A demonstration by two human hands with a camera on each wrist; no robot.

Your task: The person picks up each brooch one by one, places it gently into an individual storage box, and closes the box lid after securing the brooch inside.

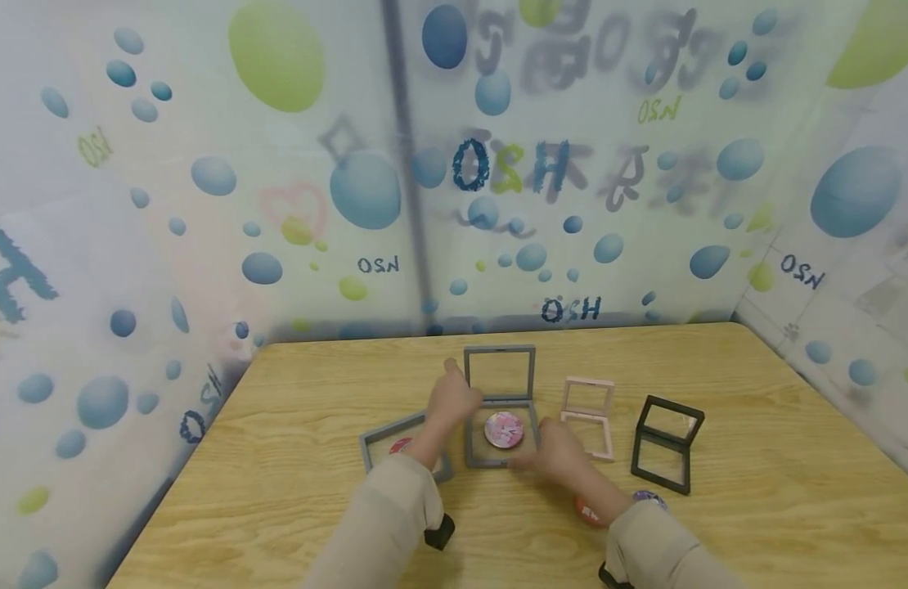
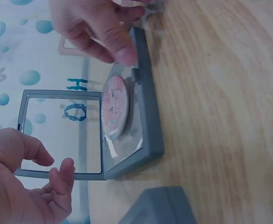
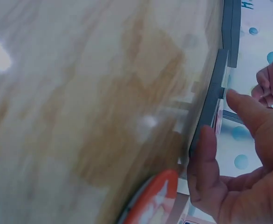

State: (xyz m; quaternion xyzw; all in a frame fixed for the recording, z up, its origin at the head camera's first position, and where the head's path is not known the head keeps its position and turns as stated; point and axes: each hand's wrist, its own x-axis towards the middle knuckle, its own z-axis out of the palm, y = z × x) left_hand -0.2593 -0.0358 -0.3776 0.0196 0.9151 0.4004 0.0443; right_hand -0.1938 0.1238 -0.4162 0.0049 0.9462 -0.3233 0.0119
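A grey display frame [image 1: 501,465] lies unfolded on the table, its lid [image 1: 500,349] standing up at the back. On the clear film inside its base rests a round pink badge [image 1: 504,429]. Beside the lid's left edge is my left hand [image 1: 454,399], fingers loosely bent and nothing in them; in the left wrist view its fingertips [image 2: 45,158] overlap the lid's lower corner. My right hand [image 1: 560,454] holds the base at its front right corner, thumb along the front edge near the small catch [image 3: 221,93] and fingers at the right side.
Left of it a second grey frame [image 1: 369,454] holds a red badge [image 1: 400,445], partly behind the left forearm. To the right stand a pink frame [image 1: 609,442] and a black frame [image 1: 660,442], both unfolded. An orange-red badge [image 1: 588,514] and a purple-blue badge [image 1: 649,497] lie near the right forearm.
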